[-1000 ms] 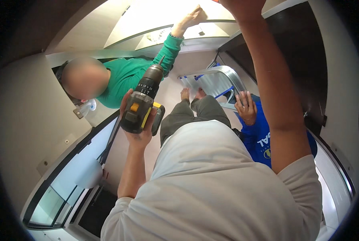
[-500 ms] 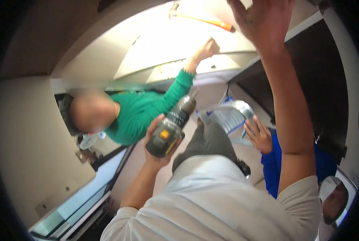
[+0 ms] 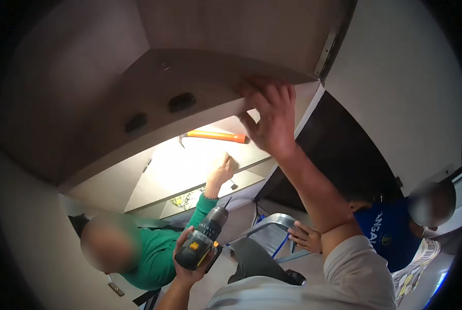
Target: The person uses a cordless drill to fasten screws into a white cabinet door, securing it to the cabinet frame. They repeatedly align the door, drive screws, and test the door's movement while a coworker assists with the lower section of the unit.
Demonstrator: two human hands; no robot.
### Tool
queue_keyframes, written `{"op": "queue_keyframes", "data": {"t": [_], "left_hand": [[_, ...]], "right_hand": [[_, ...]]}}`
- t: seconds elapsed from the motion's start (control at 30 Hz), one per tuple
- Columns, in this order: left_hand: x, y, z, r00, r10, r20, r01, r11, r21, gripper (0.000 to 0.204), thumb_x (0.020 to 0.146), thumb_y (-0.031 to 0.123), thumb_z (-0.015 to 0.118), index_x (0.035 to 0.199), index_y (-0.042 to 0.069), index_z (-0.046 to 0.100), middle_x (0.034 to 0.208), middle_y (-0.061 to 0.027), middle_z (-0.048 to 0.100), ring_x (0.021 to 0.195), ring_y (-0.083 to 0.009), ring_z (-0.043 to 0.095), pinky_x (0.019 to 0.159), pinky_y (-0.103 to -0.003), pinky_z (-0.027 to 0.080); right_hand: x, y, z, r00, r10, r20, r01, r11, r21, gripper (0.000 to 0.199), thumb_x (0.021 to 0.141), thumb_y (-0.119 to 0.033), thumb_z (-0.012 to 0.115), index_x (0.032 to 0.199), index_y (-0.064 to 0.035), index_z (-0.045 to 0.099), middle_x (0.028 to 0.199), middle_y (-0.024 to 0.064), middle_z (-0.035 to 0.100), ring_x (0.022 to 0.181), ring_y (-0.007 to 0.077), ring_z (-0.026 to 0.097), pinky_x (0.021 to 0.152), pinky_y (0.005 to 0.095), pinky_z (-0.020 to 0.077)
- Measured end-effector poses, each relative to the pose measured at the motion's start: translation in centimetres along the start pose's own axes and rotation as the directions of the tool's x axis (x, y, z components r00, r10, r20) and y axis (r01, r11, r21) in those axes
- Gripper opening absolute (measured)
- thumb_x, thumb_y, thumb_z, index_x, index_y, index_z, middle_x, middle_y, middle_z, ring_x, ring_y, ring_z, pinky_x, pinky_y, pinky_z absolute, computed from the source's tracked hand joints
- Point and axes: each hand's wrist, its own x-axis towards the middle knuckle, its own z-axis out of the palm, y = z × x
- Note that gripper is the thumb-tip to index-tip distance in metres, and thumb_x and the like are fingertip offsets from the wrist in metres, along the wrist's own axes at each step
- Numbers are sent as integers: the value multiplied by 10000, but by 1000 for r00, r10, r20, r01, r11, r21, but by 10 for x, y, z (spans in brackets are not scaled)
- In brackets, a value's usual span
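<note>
My left hand [image 3: 186,273] is wrapped round a black cordless drill [image 3: 201,244] with yellow-orange parts. A thin bit points up and away from its chuck. My right hand [image 3: 276,121] is raised to the front edge of the upper cabinet shelf [image 3: 215,72]. Its thumb hangs apart below the edge, while the blurred fingers reach over the shelf surface. Two small black oblong pieces, one [image 3: 182,102] nearer my right hand and another [image 3: 136,122] further left, lie on that shelf. On the brightly lit level below rests a claw hammer [image 3: 218,136] with an orange handle.
A person in green [image 3: 153,253] stands at the left, one hand [image 3: 220,170] at the lit lower shelf. Another person in blue [image 3: 383,235], at the right, has a hand on a metal stepladder [image 3: 280,219]. A dark panel [image 3: 334,150] stands right of the cabinet.
The view has tilted up, bringing the upper shelf and its black pieces into sight. My right hand has come to the shelf edge. The drill stays in my left hand.
</note>
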Motion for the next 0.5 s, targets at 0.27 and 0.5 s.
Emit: {"op": "queue_keyframes", "data": {"t": [0.27, 0.5], "left_hand": [[23, 15, -7, 994, 108, -33, -111, 988, -110, 831, 797, 110, 895, 1489, -8, 450, 1201, -120, 696, 1097, -196, 681, 972, -351, 539], [18, 28, 8, 996, 15, -92, -37, 971, -238, 820, 834, 44, 851, 1529, 10, 418, 1270, -120, 681, 1156, -184, 658, 1018, -337, 511]], "right_hand": [[-3, 4, 2, 1000, 22, 5, -21, 995, -93, 505, 690, -176, 877, 1166, -162, 709, 1185, 85, 645, 1133, 332, 574, 1056, 517, 403], [-11, 13, 18, 997, -64, -31, 55, 972, -230, 465, 715, -267, 892, 1113, -111, 708, 1127, 85, 666, 1106, 332, 586, 1032, 504, 417]]}}
